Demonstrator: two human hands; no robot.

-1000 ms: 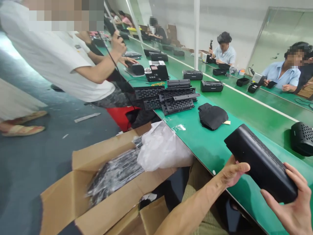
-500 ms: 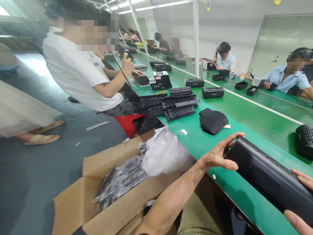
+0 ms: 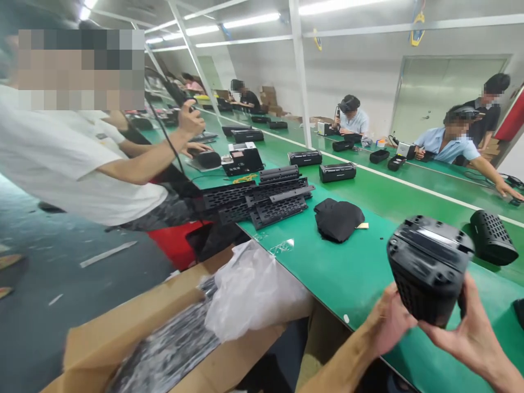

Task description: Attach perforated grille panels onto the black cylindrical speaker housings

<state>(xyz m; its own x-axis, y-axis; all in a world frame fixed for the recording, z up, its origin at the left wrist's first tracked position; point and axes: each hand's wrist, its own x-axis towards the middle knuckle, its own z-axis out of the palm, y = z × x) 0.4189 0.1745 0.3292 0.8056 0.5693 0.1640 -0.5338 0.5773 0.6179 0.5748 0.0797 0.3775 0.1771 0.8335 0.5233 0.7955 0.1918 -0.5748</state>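
Both my hands hold up a black speaker housing (image 3: 428, 267) over the green workbench (image 3: 360, 289), its end with screw holes facing me and a perforated grille along its side. My left hand (image 3: 388, 322) grips it from below on the left. My right hand (image 3: 464, 333) wraps its lower right side, fingers around the casing. Beyond it, a similar black perforated speaker (image 3: 493, 238) lies on the bench. A folded black cloth (image 3: 333, 220) and a stack of black slotted grille panels (image 3: 278, 202) lie further along.
To my left stands an open cardboard box (image 3: 123, 344) holding black items in plastic, with a white plastic bag (image 3: 254, 292) spilling over it. A person in a white T-shirt (image 3: 82, 164) works at the bench's far side. Other seated workers (image 3: 450, 136) sit along a parallel bench.
The housing has turned from lying lengthwise to end-on toward me, and my hands have come closer beneath it. The view has swung upward, showing more ceiling.
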